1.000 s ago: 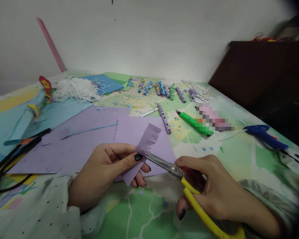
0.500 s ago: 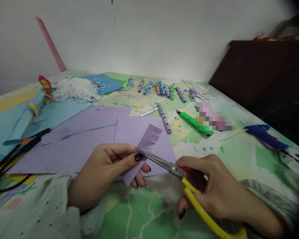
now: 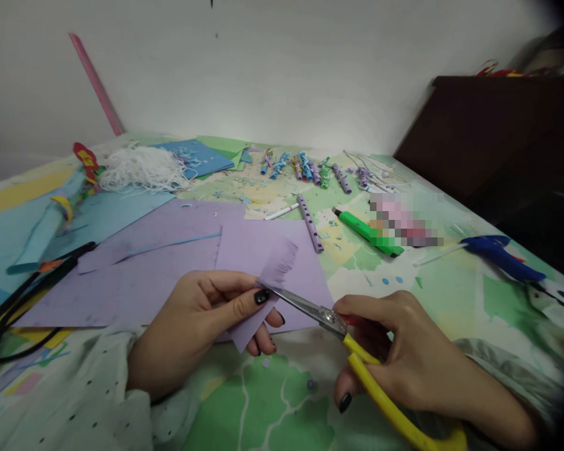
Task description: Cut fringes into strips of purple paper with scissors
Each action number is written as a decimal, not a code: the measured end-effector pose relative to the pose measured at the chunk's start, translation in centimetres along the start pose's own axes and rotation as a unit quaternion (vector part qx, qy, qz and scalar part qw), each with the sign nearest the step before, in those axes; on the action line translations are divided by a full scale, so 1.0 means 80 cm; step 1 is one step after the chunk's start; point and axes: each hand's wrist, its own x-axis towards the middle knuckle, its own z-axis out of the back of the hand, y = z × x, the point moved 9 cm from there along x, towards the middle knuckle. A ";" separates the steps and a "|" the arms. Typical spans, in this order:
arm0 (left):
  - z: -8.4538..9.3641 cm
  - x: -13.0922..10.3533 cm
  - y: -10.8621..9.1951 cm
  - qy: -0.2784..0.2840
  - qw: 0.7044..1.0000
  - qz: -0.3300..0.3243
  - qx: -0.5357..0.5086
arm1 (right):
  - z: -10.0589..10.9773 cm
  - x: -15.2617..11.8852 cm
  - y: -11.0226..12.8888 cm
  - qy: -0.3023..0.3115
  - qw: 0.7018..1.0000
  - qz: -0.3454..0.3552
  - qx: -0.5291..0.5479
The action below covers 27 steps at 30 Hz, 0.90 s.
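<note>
Between the thumb and fingers of my left hand point(image 3: 216, 313) is a purple paper strip point(image 3: 254, 322), its upper part cut into a fringe that looks blurred. My right hand point(image 3: 404, 351) grips the yellow handles of a pair of scissors point(image 3: 310, 307). The blades lie nearly closed across the strip, their tips at my left thumb. Beneath and behind the strip a purple paper sheet point(image 3: 244, 247) lies on the table. Just beyond it rests a purple paper tube with dark dots point(image 3: 310, 222).
A green box cutter point(image 3: 366, 232) and a blue glue gun point(image 3: 502, 257) lie to the right. Small fringed paper rolls point(image 3: 305, 166) line the back, near a heap of white string point(image 3: 143, 169). A light blue paper tube point(image 3: 47, 232) lies at left, near black cables point(image 3: 32, 282).
The fringed part of the strip has swung slightly and blurred. Both hands and the scissors hold almost the same place.
</note>
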 end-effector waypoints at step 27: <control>0.001 0.001 -0.001 -0.006 1.000 -0.008 0.003 | -0.008 0.000 -0.002 0.028 0.999 -0.010 0.045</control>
